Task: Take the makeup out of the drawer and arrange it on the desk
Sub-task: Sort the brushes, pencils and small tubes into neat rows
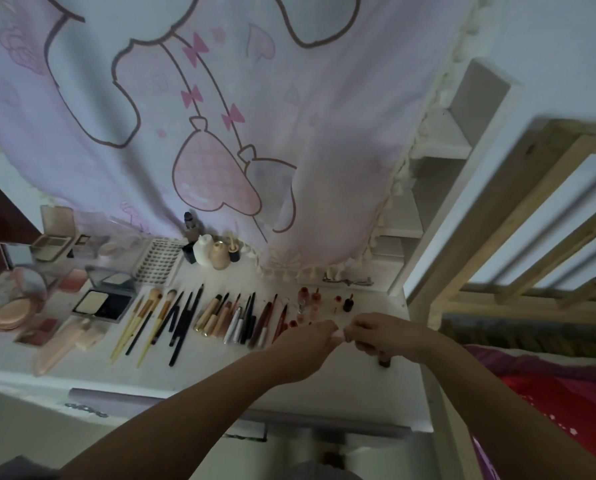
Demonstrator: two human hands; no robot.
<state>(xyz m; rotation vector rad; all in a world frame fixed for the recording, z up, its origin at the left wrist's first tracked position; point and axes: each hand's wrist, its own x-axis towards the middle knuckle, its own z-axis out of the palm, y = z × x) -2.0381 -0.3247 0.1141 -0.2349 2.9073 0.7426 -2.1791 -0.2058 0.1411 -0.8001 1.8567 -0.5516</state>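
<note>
Both hands meet over the bench [359, 386]: left hand [315, 337] and right hand [376, 336] each have their grip pinched on one small pink item [338, 334]. Step in hand: placement. Next, judged: set it beside the lip products [310, 301], beyond the brushes [158, 317].

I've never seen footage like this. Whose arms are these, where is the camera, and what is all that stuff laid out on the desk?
No machine here: a person wears one wide-angle camera on the head, looking down at their own arms. The left hand and right hand meet over a white desk, together pinching a small pale pink item; it is too small to identify. On the desk lie makeup things in rows: open compacts at the left, brushes and pencils, small red bottles near the hands, and taller bottles at the back under a pink cartoon curtain.
</note>
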